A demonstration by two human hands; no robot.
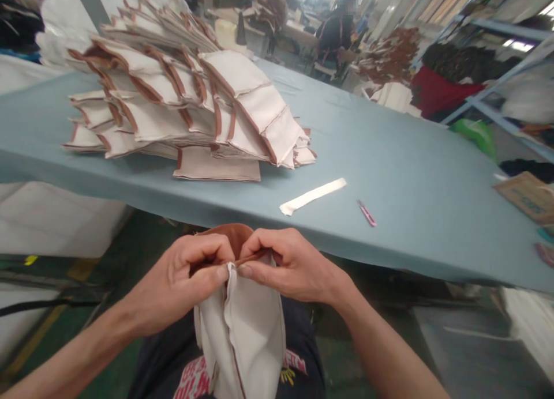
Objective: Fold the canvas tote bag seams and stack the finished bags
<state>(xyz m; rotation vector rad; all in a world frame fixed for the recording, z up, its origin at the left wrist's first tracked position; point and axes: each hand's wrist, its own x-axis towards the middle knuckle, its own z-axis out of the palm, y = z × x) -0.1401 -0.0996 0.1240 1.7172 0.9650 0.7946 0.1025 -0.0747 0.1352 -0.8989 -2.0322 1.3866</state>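
Note:
Between my hands hangs a cream fabric pouch (255,324) with a brown lining at its upper opening and a raised seam running down its front. My left hand (194,272) pinches the rim just left of that seam. Thumb and fingers of my right hand (285,263) grip the brown edge right beside it, the two thumbs nearly meeting. The pouch hangs in front of my dark printed clothing, at the near edge of the table (411,185). What my fingertips do inside the opening is hidden.
A large heap of similar cream, brown-edged pouches (164,99) lies on the table at left. Closer stand a white fabric strip (314,196) and small pink thread snips (367,213). A cardboard box (528,197) is at right. A person (335,36) sits in the background.

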